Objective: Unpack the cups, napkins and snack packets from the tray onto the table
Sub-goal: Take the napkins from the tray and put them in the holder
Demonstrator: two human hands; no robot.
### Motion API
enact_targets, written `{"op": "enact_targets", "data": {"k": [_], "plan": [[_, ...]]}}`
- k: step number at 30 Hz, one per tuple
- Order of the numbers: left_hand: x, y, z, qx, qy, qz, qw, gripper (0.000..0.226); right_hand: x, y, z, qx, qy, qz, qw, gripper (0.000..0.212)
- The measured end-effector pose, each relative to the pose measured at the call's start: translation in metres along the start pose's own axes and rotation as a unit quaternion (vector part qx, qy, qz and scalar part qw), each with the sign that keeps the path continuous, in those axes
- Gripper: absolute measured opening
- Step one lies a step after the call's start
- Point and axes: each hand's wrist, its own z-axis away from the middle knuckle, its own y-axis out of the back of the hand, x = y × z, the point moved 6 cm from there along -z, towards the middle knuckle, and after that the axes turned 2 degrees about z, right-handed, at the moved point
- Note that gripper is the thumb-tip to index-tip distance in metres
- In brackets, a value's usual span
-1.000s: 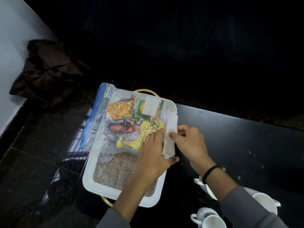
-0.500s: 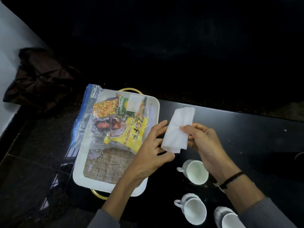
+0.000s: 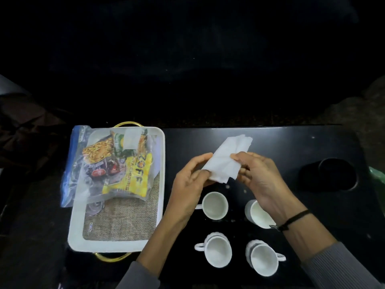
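left grip (image 3: 190, 182): pinches napkin (image 3: 225, 161) edge | right grip (image 3: 260, 176): pinches opposite edge

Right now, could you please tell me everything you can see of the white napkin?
The napkin is white, thin, soft-looking paper, folded into a creased oblong with layered edges at its far end. It is held tilted above the black table, right of the tray. The left hand holds its near-left edge; the right hand pinches its right side. Nothing else touches it.

"ZOFF" on yellow snack packet (image 3: 133, 178)
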Motion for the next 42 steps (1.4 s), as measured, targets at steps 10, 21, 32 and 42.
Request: {"op": "enact_targets", "data": {"k": [10, 21, 32, 42], "plan": [[-0.013, -0.050, -0.013, 0.016, 0.157, 0.086, 0.984, 0.022, 0.001, 0.072, 0.005, 0.084, 0.020, 0.087, 0.992, 0.063], [-0.020, -0.099, -0.016, -0.054, 0.255, 0.107, 0.959, 0.022, -0.003, 0.119, 0.004, -0.076, -0.002, 0.026, 0.997, 0.073], [-0.013, -0.138, -0.022, -0.150, 0.200, 0.005, 0.968, 0.025, -0.002, 0.151, 0.011, -0.042, -0.008, -0.012, 0.999, 0.028], [-0.013, -0.186, -0.030, -0.138, 0.207, -0.058, 0.967, 0.021, -0.039, 0.237, 0.025, 0.149, 0.125, 0.075, 0.978, 0.022]]}}
